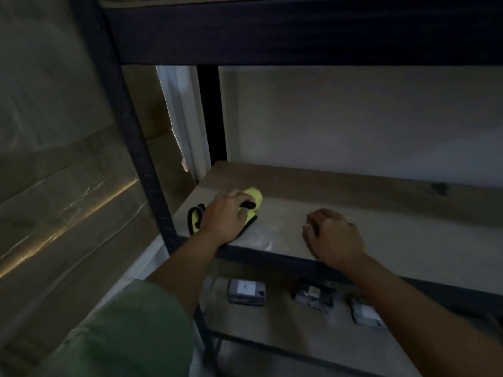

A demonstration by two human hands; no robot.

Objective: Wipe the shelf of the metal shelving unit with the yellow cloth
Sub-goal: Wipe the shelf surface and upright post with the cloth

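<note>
Left hand [227, 213] on yellow cloth [254, 200] — shelf [381, 229]

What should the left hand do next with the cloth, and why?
Probably sweep the yellow cloth rightward along the shelf: the left hand presses it at the left end, and pale smears lie just beside it.

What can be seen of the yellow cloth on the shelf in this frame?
The yellow cloth is bright yellow-green with a dark edging, soft and bunched rather than spread flat. It lies at the near left corner of the shelf, by the front post. The left hand presses down on its middle, so only its ends show on either side. The right hand rests apart from it.
</note>
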